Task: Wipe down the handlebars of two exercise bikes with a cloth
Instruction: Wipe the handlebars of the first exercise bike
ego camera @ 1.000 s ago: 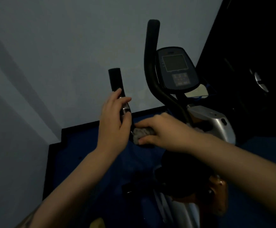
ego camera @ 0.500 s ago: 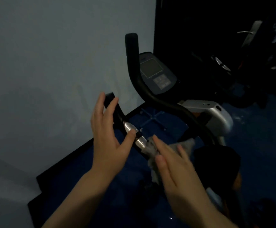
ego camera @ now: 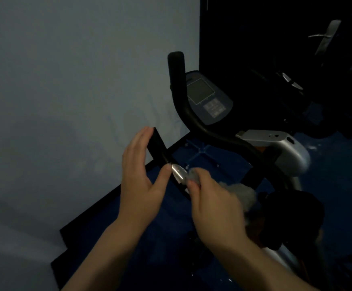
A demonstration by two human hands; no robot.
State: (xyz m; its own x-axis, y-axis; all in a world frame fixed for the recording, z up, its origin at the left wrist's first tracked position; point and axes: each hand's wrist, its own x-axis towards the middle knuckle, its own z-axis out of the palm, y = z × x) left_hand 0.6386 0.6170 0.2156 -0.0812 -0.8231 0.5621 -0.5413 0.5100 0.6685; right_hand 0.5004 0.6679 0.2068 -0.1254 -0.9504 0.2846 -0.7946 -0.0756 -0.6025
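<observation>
An exercise bike stands in front of me in dim light. Its left handlebar (ego camera: 159, 147) is a black grip with a silver sensor plate (ego camera: 179, 172). My left hand (ego camera: 143, 173) steadies that grip with straight fingers along its far side and the thumb at the silver plate. My right hand (ego camera: 215, 204) holds a grey cloth (ego camera: 242, 191) bunched in its fingers against the bar just below the plate. The right handlebar (ego camera: 177, 80) rises tall and black beside the console (ego camera: 207, 97).
A pale wall fills the left side, with a black skirting along a blue floor (ego camera: 141, 208). The bike's silver housing (ego camera: 286, 150) and dark seat (ego camera: 292, 215) lie to the right. Another machine (ego camera: 326, 36) stands in the dark at the back right.
My right hand has closed on the cloth and moved up the bar to the silver plate. My left hand stays on the grip. The view has barely shifted.
</observation>
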